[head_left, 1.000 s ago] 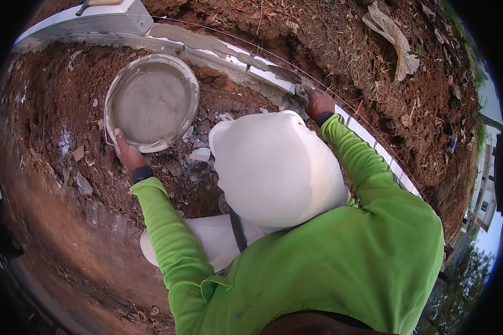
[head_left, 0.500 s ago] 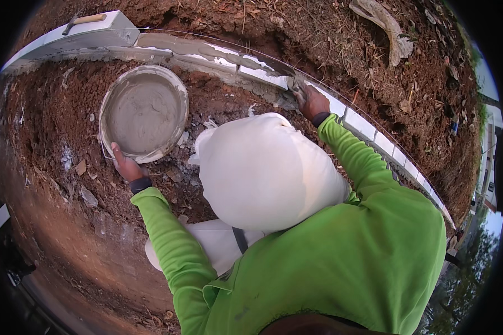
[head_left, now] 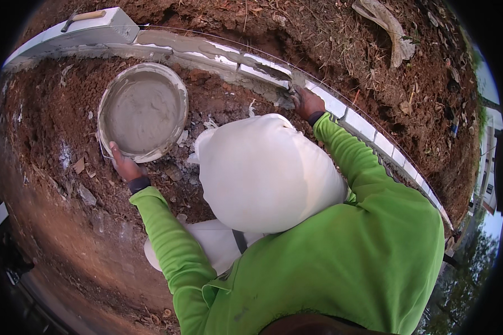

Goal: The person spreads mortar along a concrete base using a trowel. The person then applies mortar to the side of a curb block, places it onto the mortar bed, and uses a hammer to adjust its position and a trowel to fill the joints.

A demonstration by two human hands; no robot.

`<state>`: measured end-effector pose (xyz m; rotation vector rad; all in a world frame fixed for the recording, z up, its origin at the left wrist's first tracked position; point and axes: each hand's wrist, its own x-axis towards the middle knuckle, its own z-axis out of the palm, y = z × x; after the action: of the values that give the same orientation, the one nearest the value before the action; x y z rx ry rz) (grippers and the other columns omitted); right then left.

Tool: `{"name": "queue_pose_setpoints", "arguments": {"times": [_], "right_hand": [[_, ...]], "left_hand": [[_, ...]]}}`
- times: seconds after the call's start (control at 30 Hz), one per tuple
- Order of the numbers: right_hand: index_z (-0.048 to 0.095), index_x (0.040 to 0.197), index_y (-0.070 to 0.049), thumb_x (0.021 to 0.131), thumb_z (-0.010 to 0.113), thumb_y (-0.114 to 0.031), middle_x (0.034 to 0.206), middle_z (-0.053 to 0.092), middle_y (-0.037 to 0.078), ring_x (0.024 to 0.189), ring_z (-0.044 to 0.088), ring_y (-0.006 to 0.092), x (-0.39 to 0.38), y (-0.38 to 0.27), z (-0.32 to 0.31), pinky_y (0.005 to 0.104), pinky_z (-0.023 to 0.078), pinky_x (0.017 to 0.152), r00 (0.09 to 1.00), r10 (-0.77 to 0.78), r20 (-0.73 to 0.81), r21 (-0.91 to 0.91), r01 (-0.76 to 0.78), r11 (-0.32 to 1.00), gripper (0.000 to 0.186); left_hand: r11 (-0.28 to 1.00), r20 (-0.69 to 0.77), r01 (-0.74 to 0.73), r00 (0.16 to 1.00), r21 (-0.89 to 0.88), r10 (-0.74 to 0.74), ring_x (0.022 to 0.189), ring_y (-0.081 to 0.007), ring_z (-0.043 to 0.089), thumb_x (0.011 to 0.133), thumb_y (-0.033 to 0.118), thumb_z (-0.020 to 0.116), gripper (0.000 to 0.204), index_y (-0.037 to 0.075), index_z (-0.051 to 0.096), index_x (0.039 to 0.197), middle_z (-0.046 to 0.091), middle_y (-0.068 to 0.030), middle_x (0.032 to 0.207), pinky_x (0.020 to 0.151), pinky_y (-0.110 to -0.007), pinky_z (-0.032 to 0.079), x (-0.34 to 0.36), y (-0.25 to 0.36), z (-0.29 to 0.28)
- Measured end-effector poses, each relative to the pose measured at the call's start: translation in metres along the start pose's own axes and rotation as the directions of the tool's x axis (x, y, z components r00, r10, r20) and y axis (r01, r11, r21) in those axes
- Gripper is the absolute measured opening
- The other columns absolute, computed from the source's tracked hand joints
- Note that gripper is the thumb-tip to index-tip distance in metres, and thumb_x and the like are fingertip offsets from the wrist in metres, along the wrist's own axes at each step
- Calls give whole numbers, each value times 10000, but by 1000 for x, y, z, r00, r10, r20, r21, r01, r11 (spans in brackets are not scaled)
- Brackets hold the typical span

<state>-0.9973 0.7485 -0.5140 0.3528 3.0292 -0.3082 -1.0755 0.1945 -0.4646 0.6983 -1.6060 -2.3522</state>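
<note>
My left hand is closed on the lower rim of a round bucket, its thumb over the edge. Smooth grey wet mortar fills much of the bucket. My right hand is closed around a mortar-smeared trowel beside the low white block wall; the fingers hide most of the handle. Grey mortar coats part of the wall's top, with white patches showing through left of my right hand.
A hammer with a wooden handle lies on a raised white block at the far left. A thin string runs along the wall. Red soil surrounds the bucket, and a crumpled pale sheet lies beyond the wall.
My right hand has moved slightly down and toward me, drawing the trowel off the wall's top to its near side. The left hand still grips the bucket rim.
</note>
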Motion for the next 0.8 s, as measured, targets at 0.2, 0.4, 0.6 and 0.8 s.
{"name": "queue_pose_setpoints", "arguments": {"times": [0.2, 0.4, 0.6, 0.8], "right_hand": [[528, 1422, -192, 969, 578, -378, 1097, 699, 193, 946, 693, 406, -2, -6, -13, 518, 558, 794, 997, 26, 71, -61, -21, 998, 491], [611, 1354, -141, 944, 649, -420, 1067, 704, 205, 938, 696, 399, 0, -55, -38, 492, 564, 815, 980, -106, -170, 182, 137, 974, 497], [690, 1214, -86, 924, 658, -382, 994, 729, 187, 881, 710, 390, 43, -228, -154, 477, 577, 771, 726, -642, -247, 257, 688, 679, 415], [756, 994, -67, 860, 625, -220, 971, 741, 172, 893, 733, 342, 70, -345, -182, 472, 584, 774, 702, -684, 198, -151, 711, 686, 241]], "left_hand": [[998, -19, 0, 1000, -61, -1, 1216, -279, 586, 1012, 393, 603, 647, -73, 455, 1436, 555, -172, 1401, 1057, -424, 463, 0, 1, 1], [999, -54, -45, 998, -14, 44, 1167, -267, 611, 1006, 383, 620, 618, -77, 493, 1398, 591, -173, 1349, 1024, -410, 485, -11, 4, 17], [993, -40, -117, 992, 2, 117, 1098, -242, 630, 1004, 401, 626, 603, -83, 547, 1354, 633, -153, 1292, 983, -380, 495, -9, 3, 11], [946, -45, -169, 981, 278, 188, 1056, -224, 631, 1012, 431, 613, 582, -95, 628, 1263, 678, -148, 1216, 950, -343, 484, -4, -2, 3]]}}
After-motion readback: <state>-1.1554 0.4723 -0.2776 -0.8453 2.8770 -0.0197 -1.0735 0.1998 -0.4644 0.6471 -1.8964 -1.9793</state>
